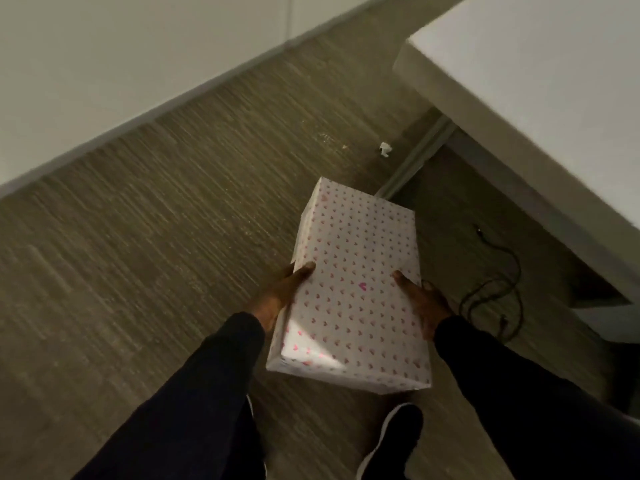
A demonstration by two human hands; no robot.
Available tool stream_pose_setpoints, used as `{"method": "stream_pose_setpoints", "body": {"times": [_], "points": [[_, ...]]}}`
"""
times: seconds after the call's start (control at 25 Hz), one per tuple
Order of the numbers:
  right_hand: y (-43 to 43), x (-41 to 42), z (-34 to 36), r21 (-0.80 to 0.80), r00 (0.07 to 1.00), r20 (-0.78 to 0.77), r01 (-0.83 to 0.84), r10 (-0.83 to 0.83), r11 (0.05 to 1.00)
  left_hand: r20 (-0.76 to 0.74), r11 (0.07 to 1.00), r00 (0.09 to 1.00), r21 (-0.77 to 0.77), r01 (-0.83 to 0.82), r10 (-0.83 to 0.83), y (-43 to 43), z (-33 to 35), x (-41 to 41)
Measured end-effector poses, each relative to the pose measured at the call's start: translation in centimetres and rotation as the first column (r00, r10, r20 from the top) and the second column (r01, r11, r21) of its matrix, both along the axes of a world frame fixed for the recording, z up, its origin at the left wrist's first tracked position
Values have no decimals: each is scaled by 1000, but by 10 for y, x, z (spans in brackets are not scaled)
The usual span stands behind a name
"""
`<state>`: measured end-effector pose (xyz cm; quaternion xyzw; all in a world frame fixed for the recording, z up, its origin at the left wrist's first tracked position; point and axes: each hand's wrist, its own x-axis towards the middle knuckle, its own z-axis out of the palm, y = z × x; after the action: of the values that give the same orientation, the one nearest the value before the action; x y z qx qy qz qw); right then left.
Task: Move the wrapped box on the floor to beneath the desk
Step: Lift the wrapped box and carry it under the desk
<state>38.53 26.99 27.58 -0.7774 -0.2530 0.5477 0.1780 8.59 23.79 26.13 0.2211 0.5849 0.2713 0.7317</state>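
The wrapped box (353,268) is white paper dotted with small pink hearts, long and rectangular, pointing away from me. My left hand (280,296) grips its left side, thumb on top. My right hand (420,303) grips its right side the same way. Both arms wear dark sleeves. The box is held just left of the white desk (540,81), whose top fills the upper right. Whether the box touches the floor I cannot tell.
A grey metal desk leg bar (412,161) runs along the floor under the desk. A black cable (498,282) lies coiled there. A small white scrap (384,149) sits on the wood-look floor. White wall (138,64) stands on the left. My shoe (398,431) is below the box.
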Motion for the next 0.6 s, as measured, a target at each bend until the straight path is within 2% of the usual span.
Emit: {"method": "stream_pose_setpoints", "body": {"times": [0.2, 0.44, 0.6], "points": [[41, 59, -99, 6, 993, 100, -55, 54, 998, 52, 998, 998, 56, -23, 20, 12, -119, 68], [65, 157, -213, 87, 977, 209, 19, -37, 996, 114, 990, 993, 136, 22, -38, 49, -256, 173], [92, 205, -267, 120, 976, 214, 16, -41, 993, 150, 977, 985, 208, 51, -83, 75, -326, 217]]}}
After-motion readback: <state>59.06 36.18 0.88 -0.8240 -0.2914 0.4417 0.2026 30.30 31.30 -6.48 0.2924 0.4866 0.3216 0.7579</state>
